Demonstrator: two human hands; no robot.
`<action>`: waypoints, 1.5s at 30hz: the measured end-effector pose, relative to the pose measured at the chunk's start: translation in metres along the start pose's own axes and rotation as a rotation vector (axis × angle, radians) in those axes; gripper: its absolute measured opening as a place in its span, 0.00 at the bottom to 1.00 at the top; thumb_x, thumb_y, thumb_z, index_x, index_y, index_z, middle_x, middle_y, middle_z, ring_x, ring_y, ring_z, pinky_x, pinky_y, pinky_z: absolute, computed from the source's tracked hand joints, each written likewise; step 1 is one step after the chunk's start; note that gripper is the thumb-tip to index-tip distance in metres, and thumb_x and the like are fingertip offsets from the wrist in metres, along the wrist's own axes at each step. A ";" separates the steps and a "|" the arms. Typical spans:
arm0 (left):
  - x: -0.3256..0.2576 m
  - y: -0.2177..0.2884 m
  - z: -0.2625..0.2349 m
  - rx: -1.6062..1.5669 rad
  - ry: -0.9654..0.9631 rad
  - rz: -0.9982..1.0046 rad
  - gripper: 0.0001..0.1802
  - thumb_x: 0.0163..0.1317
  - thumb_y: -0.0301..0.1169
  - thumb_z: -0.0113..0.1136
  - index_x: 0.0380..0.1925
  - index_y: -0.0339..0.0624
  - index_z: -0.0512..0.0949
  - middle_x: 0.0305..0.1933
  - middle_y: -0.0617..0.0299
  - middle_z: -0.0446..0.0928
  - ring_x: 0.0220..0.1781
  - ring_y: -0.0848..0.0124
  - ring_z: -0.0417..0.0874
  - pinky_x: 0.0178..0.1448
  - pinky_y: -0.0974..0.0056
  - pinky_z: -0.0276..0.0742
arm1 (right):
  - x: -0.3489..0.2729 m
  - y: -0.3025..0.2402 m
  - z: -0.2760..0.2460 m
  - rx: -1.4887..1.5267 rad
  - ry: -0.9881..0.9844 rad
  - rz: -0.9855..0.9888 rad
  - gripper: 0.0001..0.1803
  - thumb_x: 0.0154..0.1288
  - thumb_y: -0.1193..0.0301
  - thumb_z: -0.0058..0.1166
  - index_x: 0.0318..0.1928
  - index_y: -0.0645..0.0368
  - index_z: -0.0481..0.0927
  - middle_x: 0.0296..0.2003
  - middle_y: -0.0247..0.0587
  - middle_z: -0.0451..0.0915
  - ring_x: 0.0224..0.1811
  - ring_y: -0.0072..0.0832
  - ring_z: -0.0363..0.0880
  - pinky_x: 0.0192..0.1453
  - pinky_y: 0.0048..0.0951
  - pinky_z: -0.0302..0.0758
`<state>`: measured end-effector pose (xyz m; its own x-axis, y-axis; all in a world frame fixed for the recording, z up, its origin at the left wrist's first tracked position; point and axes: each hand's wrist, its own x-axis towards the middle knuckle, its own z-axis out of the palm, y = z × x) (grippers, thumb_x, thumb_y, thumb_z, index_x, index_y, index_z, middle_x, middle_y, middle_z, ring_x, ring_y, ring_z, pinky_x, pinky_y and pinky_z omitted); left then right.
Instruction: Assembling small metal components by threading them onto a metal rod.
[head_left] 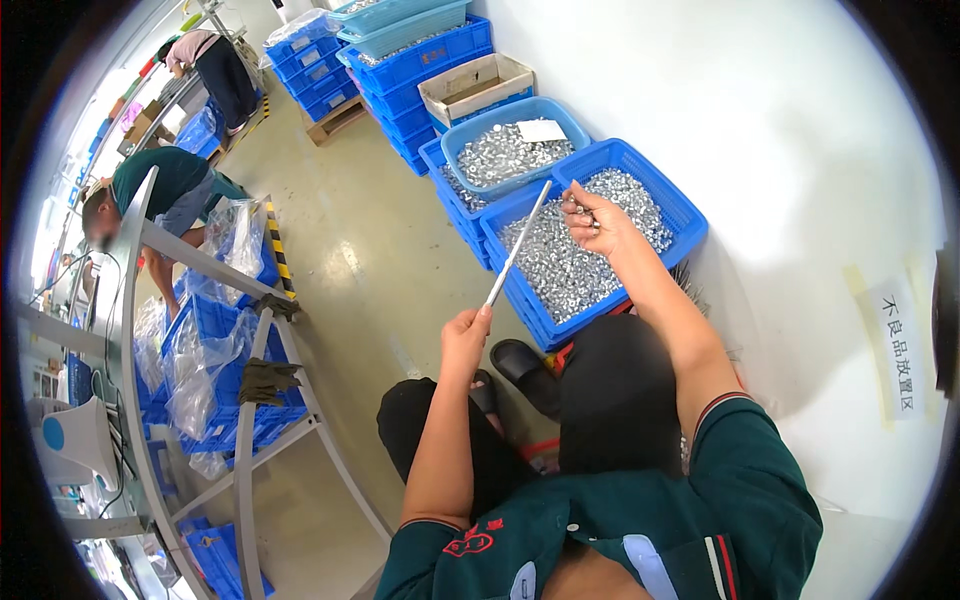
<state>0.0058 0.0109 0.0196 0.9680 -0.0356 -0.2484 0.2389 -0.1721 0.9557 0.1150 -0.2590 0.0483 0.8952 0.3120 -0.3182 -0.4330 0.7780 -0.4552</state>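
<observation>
My left hand [467,338] is closed around the lower end of a thin silvery rod [516,247]. The rod slants up and to the right, its far end over the blue basket. My right hand [597,222] is above the same basket, fingers curled around a few small metal parts [590,211], close to the rod's upper part. Small shiny metal parts [567,265] fill much of the blue basket [655,172]. They look like nuts or short sleeves, too small to tell exactly.
Behind it, a light-blue tub [577,125] of similar parts bears a white card [540,131]. Beyond are a cardboard box [512,80] and stacked blue crates [440,60]. A white wall [780,200] stands right. Left are a metal frame [245,470] and a bending co-worker [150,185].
</observation>
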 end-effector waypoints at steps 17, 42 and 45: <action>-0.003 -0.008 -0.004 0.171 -0.031 0.081 0.21 0.58 0.41 0.53 0.17 0.34 0.69 0.14 0.68 0.61 0.19 0.79 0.59 0.23 0.68 0.57 | -0.006 -0.001 0.020 -0.685 0.133 -0.329 0.12 0.57 0.67 0.56 0.31 0.63 0.73 0.17 0.30 0.65 0.13 0.13 0.59 0.10 0.13 0.51; 0.001 0.001 0.001 -0.182 -0.019 -0.070 0.18 0.58 0.45 0.52 0.20 0.43 0.71 0.13 0.75 0.59 0.12 0.85 0.54 0.14 0.75 0.47 | 0.001 0.011 0.019 -0.415 -0.132 0.142 0.14 0.63 0.69 0.46 0.46 0.66 0.70 0.23 0.31 0.64 0.18 0.12 0.58 0.14 0.11 0.55; 0.005 -0.010 0.003 -0.029 0.020 -0.036 0.19 0.58 0.46 0.53 0.21 0.41 0.73 0.15 0.71 0.64 0.18 0.81 0.61 0.21 0.73 0.57 | -0.009 0.011 0.022 -0.516 0.114 0.019 0.15 0.61 0.70 0.48 0.46 0.64 0.71 0.23 0.32 0.66 0.19 0.14 0.59 0.13 0.11 0.54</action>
<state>0.0076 0.0091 0.0084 0.9599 -0.0099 -0.2801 0.2758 -0.1445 0.9503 0.1043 -0.2409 0.0647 0.8821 0.2397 -0.4056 -0.4702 0.3943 -0.7896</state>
